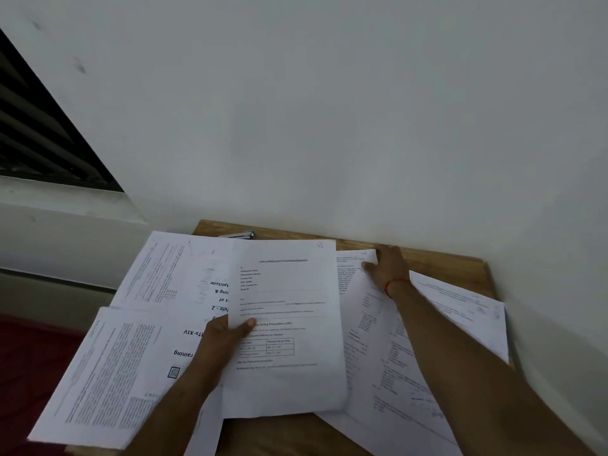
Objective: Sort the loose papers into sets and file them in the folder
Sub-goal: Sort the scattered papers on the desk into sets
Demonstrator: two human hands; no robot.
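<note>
Pushed against a wall at the back: a table, with a window off to the far left. Spread across the tabletop, overlapping: loose papers. In the middle and uppermost, a letter sheet, pinched at its left edge by the left hand, thumb on top. Left of it and partly beneath, a large-print sheet, lying over a farther sheet. Nearest on the left, a close-printed sheet, overhanging the table's edge. Right of the middle, a fan of sheets under the right forearm, with the right hand resting on the farthest one, near the wall. Behind the papers, at the back edge, a small object, mostly hidden.
</note>
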